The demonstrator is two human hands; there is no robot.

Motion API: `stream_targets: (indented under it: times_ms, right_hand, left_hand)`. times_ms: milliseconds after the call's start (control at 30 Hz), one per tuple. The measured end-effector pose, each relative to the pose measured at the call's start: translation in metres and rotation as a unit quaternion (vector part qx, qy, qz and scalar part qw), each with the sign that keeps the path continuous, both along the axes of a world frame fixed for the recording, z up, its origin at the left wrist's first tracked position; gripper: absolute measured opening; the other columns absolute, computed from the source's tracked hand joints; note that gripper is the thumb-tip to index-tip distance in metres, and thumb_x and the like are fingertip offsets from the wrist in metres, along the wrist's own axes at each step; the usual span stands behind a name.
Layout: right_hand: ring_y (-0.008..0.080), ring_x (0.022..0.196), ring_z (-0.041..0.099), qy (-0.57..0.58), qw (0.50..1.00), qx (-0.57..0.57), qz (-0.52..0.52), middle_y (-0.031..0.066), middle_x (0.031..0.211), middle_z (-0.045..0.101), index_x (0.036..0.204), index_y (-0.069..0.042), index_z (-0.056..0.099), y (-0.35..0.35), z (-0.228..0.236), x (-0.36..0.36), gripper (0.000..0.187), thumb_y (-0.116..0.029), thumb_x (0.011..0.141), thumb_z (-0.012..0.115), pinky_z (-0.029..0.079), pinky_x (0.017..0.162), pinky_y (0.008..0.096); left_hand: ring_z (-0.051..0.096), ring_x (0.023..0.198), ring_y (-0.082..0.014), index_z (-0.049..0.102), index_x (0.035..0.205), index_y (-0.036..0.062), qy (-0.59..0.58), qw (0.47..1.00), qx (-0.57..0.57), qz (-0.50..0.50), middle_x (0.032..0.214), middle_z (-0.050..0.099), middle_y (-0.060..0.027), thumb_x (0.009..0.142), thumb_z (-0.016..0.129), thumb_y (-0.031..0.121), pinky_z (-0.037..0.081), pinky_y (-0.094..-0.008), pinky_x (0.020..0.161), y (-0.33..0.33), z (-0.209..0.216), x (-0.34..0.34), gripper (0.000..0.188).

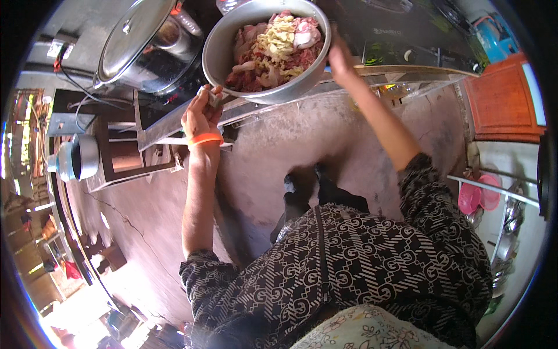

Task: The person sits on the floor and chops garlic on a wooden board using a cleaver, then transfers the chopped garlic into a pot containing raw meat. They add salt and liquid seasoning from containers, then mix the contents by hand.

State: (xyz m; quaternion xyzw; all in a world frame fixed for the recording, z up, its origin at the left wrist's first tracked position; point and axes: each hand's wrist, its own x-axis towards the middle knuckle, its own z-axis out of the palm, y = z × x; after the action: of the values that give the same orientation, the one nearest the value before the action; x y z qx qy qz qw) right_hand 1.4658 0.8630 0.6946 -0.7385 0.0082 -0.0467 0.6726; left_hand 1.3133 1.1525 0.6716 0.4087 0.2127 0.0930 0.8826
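Note:
A wide metal pot [210,58] sits at the counter's front edge and juts a little past it. Raw meat chunks [250,72] fill it, topped by a heap of pale yellow chopped stuff [279,38] and a white lump [305,36]. My left hand [200,113], with an orange band at the wrist, is closed at the pot's near left side. A small greyish piece shows between its fingers; whether it is a handle or a cloth is unclear. Beside the pot's right wall is my right hand [343,61], smeared by motion, its fingers not readable.
A large lidded pot [139,46] stands on the left of the counter. On the right lies a black glossy hob [401,35] with a small pale scrap. A small metal pot [87,156] rests on the lower left shelf. Orange cabinet [501,99] and dish rack [500,192] line the right.

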Motion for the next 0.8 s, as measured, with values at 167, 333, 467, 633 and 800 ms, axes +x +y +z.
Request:
stream_targets:
  times_ms: [167, 333, 467, 633, 800]
  right_hand:
    - [0.0257, 0.127, 0.046, -0.069, 0.997, -0.027, 0.032, 0.0190, 0.136, 0.050, 0.151, -0.006, 0.022, 0.032, -0.060, -0.095, 0.067, -0.052, 0.103, 0.025, 0.034, 0.108, 0.0348]
    - [0.0224, 0.111, 0.061, 0.151, 0.792, -0.360, 0.469, 0.0136, 0.113, 0.068, 0.139, -0.008, 0.047, 0.100, -0.096, -0.208, 0.043, -0.032, 0.104, 0.040, 0.044, 0.099, 0.0332]
    - [0.0189, 0.102, 0.066, 0.305, 0.868, 0.263, 0.291, 0.0129, 0.116, 0.068, 0.113, -0.007, 0.068, 0.039, -0.128, -0.175, 0.025, -0.022, 0.097, 0.058, 0.054, 0.089, 0.0332]
    - [0.0154, 0.069, 0.069, 0.240, 0.961, 0.016, 0.137, 0.0096, 0.084, 0.071, 0.105, -0.001, 0.069, -0.031, -0.124, -0.149, 0.021, -0.017, 0.094, 0.060, 0.057, 0.057, 0.0279]
    - [0.0083, 0.064, 0.063, -0.013, 0.991, -0.129, 0.044, 0.0034, 0.079, 0.067, 0.107, -0.003, 0.069, -0.060, -0.030, -0.115, 0.020, -0.016, 0.095, 0.060, 0.052, 0.055, 0.0229]
  left_hand:
    - [0.064, 0.091, -0.0108, 0.063, 0.114, 0.0062, -0.001, 0.999, 0.027, 0.045, 0.105, 0.071, -0.0080, 0.093, 0.062, 0.025, 0.048, -0.0248, 0.078, -0.018, 0.003, -0.003, 0.028]
    - [0.065, 0.090, -0.0126, 0.061, 0.116, 0.0039, -0.013, 0.999, 0.036, 0.026, 0.104, 0.071, -0.0115, 0.096, 0.057, 0.023, 0.050, -0.0269, 0.081, -0.014, 0.003, -0.004, 0.028]
    - [0.067, 0.091, -0.0142, 0.061, 0.118, 0.0026, -0.021, 0.999, 0.045, -0.014, 0.104, 0.071, -0.0113, 0.096, 0.057, 0.021, 0.051, -0.0252, 0.078, -0.006, 0.001, -0.004, 0.029]
    - [0.067, 0.082, -0.0140, 0.061, 0.117, 0.0031, -0.022, 0.999, 0.040, -0.013, 0.101, 0.071, -0.0101, 0.095, 0.058, 0.020, 0.052, -0.0244, 0.072, -0.008, 0.000, -0.001, 0.028]
    - [0.067, 0.084, -0.0127, 0.060, 0.120, 0.0032, 0.014, 1.000, 0.001, -0.017, 0.101, 0.072, -0.0079, 0.096, 0.056, 0.021, 0.052, -0.0255, 0.073, -0.016, 0.007, -0.006, 0.030]
